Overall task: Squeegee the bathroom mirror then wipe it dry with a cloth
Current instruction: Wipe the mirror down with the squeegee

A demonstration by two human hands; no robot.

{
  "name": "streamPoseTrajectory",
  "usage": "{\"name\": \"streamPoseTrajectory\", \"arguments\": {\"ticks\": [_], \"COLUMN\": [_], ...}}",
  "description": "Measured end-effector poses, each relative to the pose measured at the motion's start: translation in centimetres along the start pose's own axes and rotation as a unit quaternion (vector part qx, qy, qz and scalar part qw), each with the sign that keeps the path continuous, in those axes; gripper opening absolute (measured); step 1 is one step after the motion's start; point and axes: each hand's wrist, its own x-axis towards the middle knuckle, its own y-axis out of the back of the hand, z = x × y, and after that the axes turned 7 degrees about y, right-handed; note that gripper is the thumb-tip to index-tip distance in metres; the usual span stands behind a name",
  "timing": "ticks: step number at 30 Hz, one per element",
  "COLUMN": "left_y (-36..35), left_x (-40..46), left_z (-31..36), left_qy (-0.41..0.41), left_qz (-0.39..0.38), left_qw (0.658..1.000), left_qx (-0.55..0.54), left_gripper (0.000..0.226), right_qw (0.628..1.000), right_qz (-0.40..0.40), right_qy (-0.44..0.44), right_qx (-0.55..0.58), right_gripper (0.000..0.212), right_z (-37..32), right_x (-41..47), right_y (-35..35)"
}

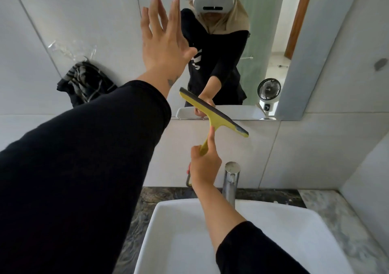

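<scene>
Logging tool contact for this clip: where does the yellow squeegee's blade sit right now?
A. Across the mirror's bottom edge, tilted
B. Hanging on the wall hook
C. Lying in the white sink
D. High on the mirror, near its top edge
A: the yellow squeegee, held by the right hand, slants across the lower edge of the bathroom mirror.

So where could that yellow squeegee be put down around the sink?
The marble counter right of the faucet looks bare, as does the basin. Behind the right hand, beside the faucet, is tight.
</scene>
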Motion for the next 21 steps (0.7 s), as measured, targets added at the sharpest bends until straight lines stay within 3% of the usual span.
{"name": "streamPoseTrajectory", "arguments": {"ticks": [17, 21], "left_y": [-1.2, -2.2], "left_x": [0.4, -0.9], "left_z": [-0.6, -0.9], "left_qy": [0.027, 0.028], "left_qz": [-0.003, 0.037], "left_qw": [1.0, 0.999], "left_qx": [0.001, -0.025], "left_gripper": [0.082, 0.078], "right_qw": [0.975, 0.968], "right_qz": [-0.08, -0.094], "right_qy": [0.072, 0.075], "right_qx": [-0.196, -0.219], "right_gripper": [0.067, 0.067], "right_z": [0.8, 1.3], "right_x": [-0.7, -0.5], "right_y": [0.9, 1.6]}}
